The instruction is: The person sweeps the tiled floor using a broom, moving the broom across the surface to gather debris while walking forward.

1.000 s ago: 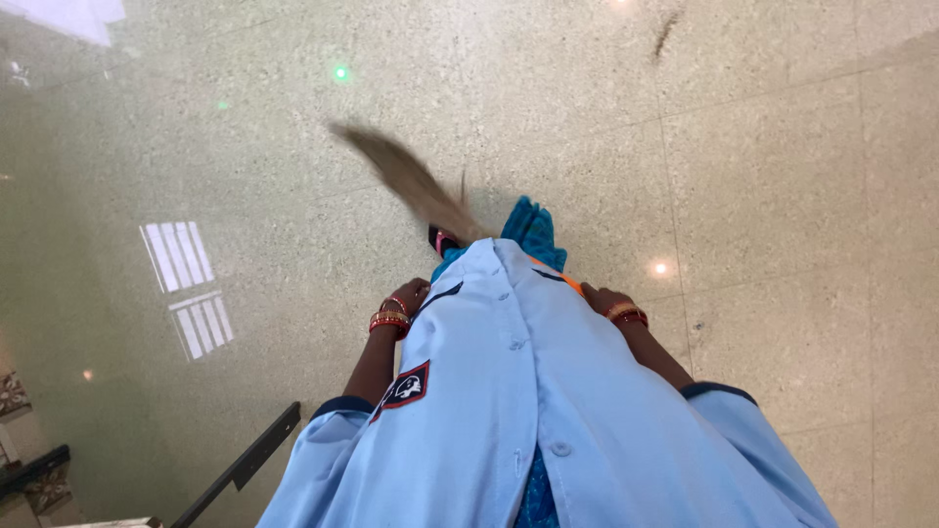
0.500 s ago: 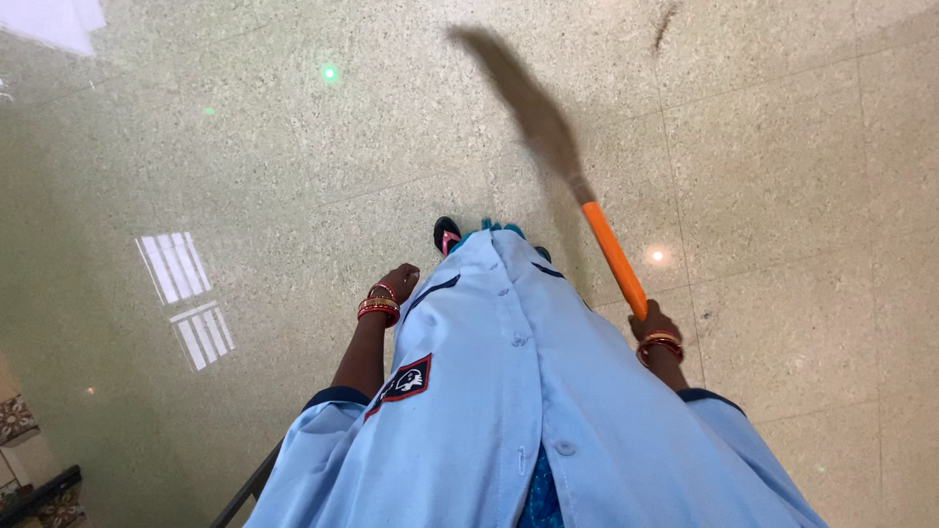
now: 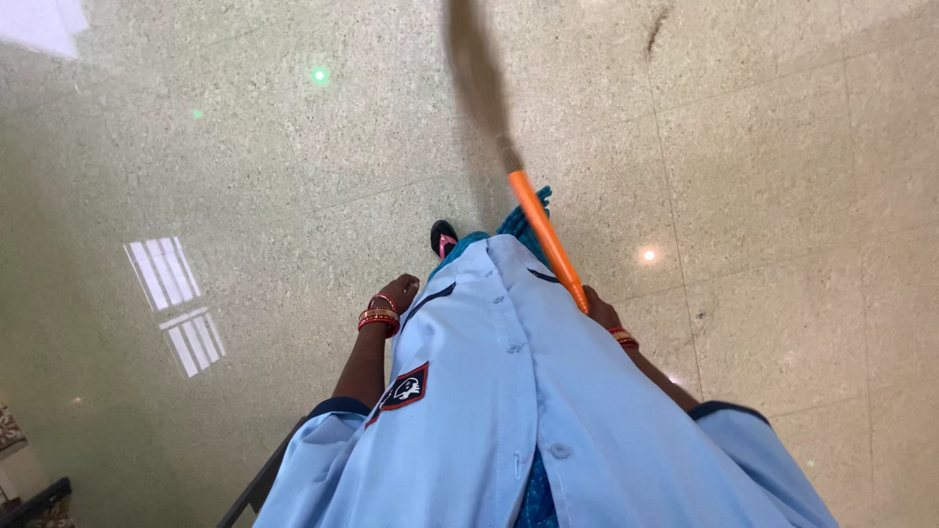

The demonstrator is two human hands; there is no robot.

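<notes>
1. Broom (image 3: 523, 196) has swung left since the earlier frame; I see its bristles blurred over the floor (image 3: 782, 196).
2. Right hand (image 3: 599, 311) grips the orange handle's lower end.
3. Left hand (image 3: 396, 291) hangs loosely curled, holding nothing, beside the blue shirt (image 3: 509, 391).

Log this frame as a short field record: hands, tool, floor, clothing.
right hand: right hand, closed on the orange handle of the broom
tool: orange-handled broom with brown bristles, bristles blurred, angled up and away over the floor
left hand: left hand, empty, beside the shirt, red and gold bangles at the wrist
floor: glossy speckled stone floor, light reflections on it
clothing: light blue buttoned shirt
foot: black and pink sandal
</notes>
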